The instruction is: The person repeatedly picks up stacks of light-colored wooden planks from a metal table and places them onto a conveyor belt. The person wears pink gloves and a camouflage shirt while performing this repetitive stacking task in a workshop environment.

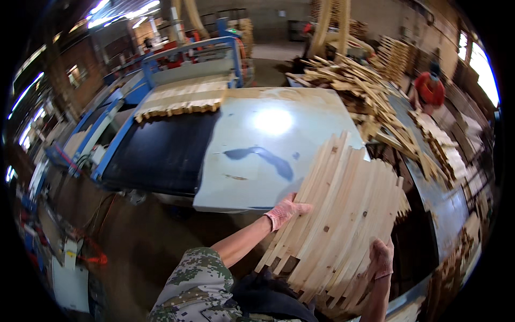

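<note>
Left hand (pixel 289 211) grips the wood-strip panel (pixel 343 214) by its left edge, right hand (pixel 381 258) its lower right — beside the pale worktable (pixel 230 190). Apparent step: carrying; next move likely needs level support.

No words, numbers or signs can be read. A yellow-and-white patch (pixel 70 254) near the top edge of the pale cabinet (pixel 70 287) and a small pale patch (pixel 281 13) on the back wall (pixel 265 22) are too blurred to tell whether they carry print.
</note>
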Action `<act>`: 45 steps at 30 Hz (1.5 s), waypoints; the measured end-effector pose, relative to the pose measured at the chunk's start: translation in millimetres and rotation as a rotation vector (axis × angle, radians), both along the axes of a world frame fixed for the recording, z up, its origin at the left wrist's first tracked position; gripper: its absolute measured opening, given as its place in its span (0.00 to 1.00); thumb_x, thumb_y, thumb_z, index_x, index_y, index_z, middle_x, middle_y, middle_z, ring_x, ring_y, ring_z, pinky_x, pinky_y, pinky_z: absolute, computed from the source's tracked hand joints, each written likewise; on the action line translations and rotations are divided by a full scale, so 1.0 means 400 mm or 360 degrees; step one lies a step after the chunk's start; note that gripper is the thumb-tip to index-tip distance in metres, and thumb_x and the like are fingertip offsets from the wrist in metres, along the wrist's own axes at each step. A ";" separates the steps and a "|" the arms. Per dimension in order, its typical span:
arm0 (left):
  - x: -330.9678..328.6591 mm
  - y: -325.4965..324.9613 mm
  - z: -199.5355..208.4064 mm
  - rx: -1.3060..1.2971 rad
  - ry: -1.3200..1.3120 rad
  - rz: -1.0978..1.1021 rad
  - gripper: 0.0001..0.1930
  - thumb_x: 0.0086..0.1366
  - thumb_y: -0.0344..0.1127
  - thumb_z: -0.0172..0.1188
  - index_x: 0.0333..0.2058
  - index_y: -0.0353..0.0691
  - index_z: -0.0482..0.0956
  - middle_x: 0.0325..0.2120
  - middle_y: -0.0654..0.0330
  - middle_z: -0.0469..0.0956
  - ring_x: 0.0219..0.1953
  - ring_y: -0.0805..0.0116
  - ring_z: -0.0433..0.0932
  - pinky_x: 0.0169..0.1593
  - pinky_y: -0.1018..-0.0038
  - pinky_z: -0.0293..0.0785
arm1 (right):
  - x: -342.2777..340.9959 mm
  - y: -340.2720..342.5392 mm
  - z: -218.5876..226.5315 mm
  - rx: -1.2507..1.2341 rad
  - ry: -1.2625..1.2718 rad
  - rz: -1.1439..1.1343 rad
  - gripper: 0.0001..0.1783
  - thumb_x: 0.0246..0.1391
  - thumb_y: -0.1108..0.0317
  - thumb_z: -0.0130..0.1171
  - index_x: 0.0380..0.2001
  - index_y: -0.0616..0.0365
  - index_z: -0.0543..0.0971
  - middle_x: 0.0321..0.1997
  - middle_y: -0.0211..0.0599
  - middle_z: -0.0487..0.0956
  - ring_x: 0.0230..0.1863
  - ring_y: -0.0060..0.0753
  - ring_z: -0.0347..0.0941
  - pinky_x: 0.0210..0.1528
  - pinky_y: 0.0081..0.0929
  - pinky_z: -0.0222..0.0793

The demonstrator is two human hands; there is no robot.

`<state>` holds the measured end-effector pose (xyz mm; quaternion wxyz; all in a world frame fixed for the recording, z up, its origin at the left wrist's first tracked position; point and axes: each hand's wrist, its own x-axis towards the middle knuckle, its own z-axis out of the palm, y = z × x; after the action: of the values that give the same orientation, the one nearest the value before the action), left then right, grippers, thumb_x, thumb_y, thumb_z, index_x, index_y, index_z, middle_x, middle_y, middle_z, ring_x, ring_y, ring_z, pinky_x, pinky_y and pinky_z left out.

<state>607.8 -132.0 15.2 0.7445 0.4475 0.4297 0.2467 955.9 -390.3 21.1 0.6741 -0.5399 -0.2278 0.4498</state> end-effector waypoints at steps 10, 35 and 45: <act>-0.422 0.251 0.012 0.0054 0.0245 0.0461 0.59 0.60 0.45 0.81 0.77 0.27 0.48 0.64 0.45 0.76 0.61 0.58 0.79 0.64 0.62 0.78 | -0.244 0.665 -0.004 -0.0415 0.0109 0.0637 0.36 0.55 0.78 0.68 0.67 0.68 0.69 0.51 0.47 0.83 0.45 0.42 0.84 0.51 0.42 0.85; -0.580 0.808 0.088 0.0408 0.2027 0.0541 0.53 0.58 0.73 0.68 0.68 0.32 0.70 0.69 0.41 0.71 0.72 0.43 0.69 0.74 0.54 0.63 | -0.478 1.349 -0.056 -0.0325 0.0238 0.0807 0.37 0.57 0.81 0.67 0.68 0.63 0.66 0.53 0.44 0.82 0.47 0.38 0.83 0.51 0.37 0.84; -0.622 0.822 0.022 0.0552 0.1997 0.0579 0.57 0.57 0.75 0.69 0.68 0.28 0.68 0.67 0.35 0.71 0.71 0.42 0.70 0.73 0.57 0.68 | -0.459 1.357 -0.052 -0.0460 -0.0767 0.1032 0.36 0.64 0.56 0.66 0.67 0.66 0.68 0.56 0.52 0.83 0.54 0.48 0.84 0.58 0.40 0.80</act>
<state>359.0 196.6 24.2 0.2180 0.5396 0.8032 0.1270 772.4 152.6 0.5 0.3426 -0.6190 -0.4714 0.5266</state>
